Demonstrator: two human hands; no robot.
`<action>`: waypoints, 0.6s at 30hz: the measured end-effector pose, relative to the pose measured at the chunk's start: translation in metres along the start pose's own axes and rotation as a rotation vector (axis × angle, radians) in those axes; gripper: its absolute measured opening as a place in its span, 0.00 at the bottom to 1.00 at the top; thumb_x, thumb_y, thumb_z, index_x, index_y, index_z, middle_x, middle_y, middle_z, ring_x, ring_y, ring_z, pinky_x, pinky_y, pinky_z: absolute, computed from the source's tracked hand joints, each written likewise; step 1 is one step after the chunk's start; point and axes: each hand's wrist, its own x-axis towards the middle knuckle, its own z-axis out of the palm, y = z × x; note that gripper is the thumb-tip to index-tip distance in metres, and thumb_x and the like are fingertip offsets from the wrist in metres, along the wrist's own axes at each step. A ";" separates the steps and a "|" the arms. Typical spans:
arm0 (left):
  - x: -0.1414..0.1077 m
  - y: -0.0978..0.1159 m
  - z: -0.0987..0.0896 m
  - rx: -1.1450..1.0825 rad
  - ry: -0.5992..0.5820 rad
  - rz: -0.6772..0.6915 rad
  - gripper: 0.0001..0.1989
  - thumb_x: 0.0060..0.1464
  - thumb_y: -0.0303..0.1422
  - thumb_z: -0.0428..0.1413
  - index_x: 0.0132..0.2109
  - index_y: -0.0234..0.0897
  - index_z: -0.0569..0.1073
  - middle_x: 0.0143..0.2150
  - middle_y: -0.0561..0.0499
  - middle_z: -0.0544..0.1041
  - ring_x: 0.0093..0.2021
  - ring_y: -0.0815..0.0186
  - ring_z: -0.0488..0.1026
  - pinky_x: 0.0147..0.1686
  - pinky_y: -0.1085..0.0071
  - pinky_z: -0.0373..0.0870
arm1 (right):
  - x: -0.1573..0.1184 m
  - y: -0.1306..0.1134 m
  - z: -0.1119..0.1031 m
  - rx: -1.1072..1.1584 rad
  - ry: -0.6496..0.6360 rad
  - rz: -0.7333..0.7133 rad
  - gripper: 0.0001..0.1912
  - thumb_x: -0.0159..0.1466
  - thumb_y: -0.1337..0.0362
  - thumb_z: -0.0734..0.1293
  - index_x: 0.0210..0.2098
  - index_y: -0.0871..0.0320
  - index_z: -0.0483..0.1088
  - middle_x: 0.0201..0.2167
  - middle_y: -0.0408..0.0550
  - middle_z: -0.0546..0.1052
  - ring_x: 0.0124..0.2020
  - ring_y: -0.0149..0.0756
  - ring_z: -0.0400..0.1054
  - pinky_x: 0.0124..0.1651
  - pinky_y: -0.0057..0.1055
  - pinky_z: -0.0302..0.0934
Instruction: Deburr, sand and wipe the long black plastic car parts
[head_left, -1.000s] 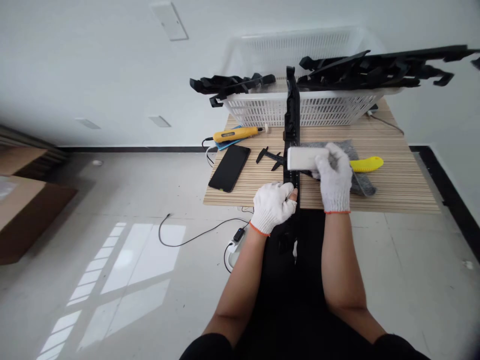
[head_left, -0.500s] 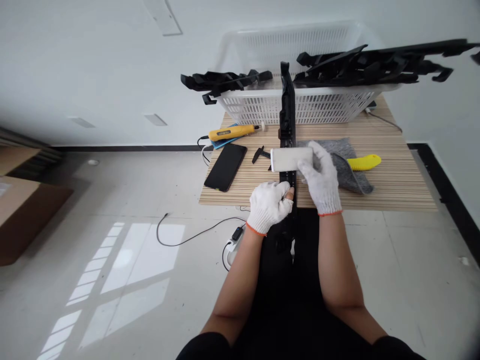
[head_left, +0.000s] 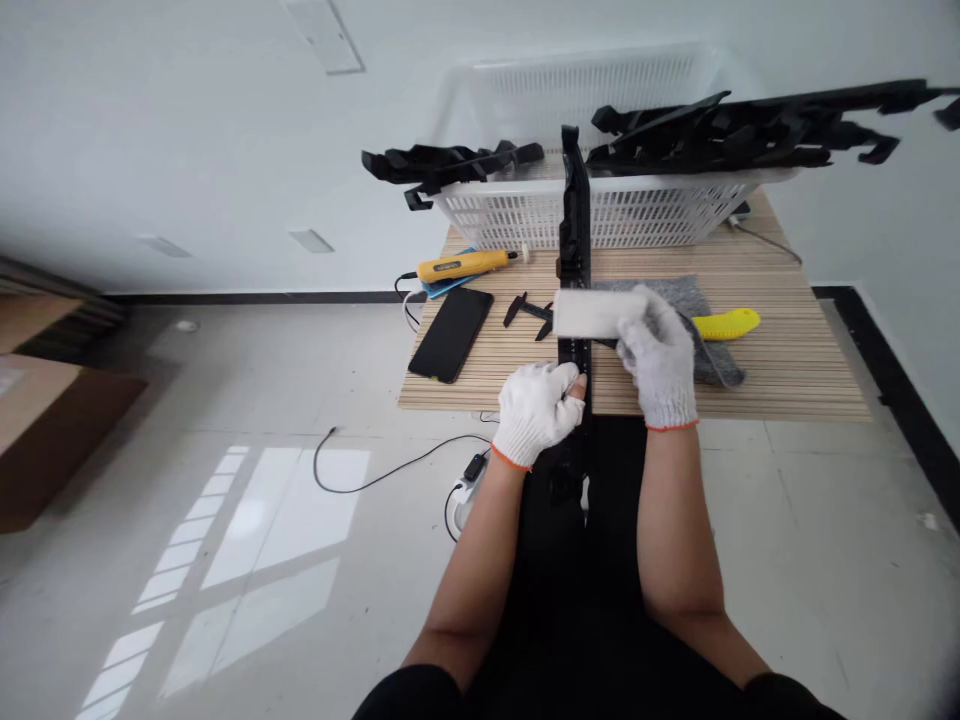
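My left hand, in a white glove with a bare thumb tip, is closed on a long black plastic part. The part runs from the basket side toward my body, over the table edge. My right hand, also gloved, grips a whitish rectangular block, which lies across the black part and hides a stretch of it. Behind the block, black calipers rest on the table. A grey cloth and a yellow handle are beside my right hand.
A white basket at the back of the wood-grain table holds black parts that stick out on both sides. A yellow corded rotary tool and a black phone lie at the left. A cable runs on the floor.
My right hand has shifted right with the block, and its fingers have curled more. More of the calipers now shows. My left hand has barely moved.
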 end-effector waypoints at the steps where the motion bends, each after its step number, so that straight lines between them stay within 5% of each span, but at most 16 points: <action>1: 0.000 0.000 0.000 -0.002 0.005 -0.002 0.18 0.68 0.39 0.45 0.30 0.41 0.67 0.31 0.47 0.78 0.35 0.58 0.74 0.33 0.62 0.53 | -0.001 0.000 -0.001 0.004 -0.057 0.017 0.29 0.57 0.55 0.74 0.57 0.53 0.72 0.31 0.39 0.75 0.23 0.25 0.65 0.19 0.21 0.55; 7: 0.000 -0.001 0.001 -0.019 0.027 0.008 0.18 0.67 0.39 0.45 0.29 0.41 0.64 0.30 0.48 0.77 0.34 0.59 0.74 0.33 0.62 0.53 | -0.003 -0.003 -0.004 0.147 0.199 -0.196 0.18 0.59 0.58 0.73 0.47 0.50 0.69 0.37 0.42 0.75 0.32 0.30 0.72 0.24 0.24 0.64; 10: -0.001 -0.002 0.002 -0.024 0.041 0.012 0.18 0.67 0.40 0.44 0.28 0.41 0.63 0.29 0.48 0.76 0.34 0.59 0.73 0.32 0.62 0.53 | -0.007 -0.008 -0.008 0.187 0.077 -0.247 0.17 0.60 0.61 0.74 0.46 0.48 0.69 0.39 0.42 0.75 0.31 0.30 0.71 0.24 0.25 0.66; 14: -0.001 -0.002 0.003 -0.023 0.049 0.015 0.18 0.67 0.40 0.44 0.28 0.41 0.62 0.29 0.48 0.75 0.33 0.59 0.73 0.32 0.62 0.53 | -0.012 -0.009 -0.009 0.132 -0.059 -0.140 0.14 0.62 0.61 0.72 0.47 0.50 0.70 0.25 0.36 0.71 0.13 0.23 0.54 0.11 0.22 0.48; 18: -0.001 -0.002 0.003 -0.020 0.043 0.021 0.18 0.67 0.40 0.44 0.29 0.41 0.63 0.29 0.48 0.75 0.33 0.59 0.73 0.32 0.62 0.53 | -0.013 -0.007 -0.008 0.089 -0.151 -0.056 0.15 0.62 0.60 0.69 0.49 0.51 0.72 0.26 0.37 0.75 0.11 0.22 0.53 0.10 0.21 0.44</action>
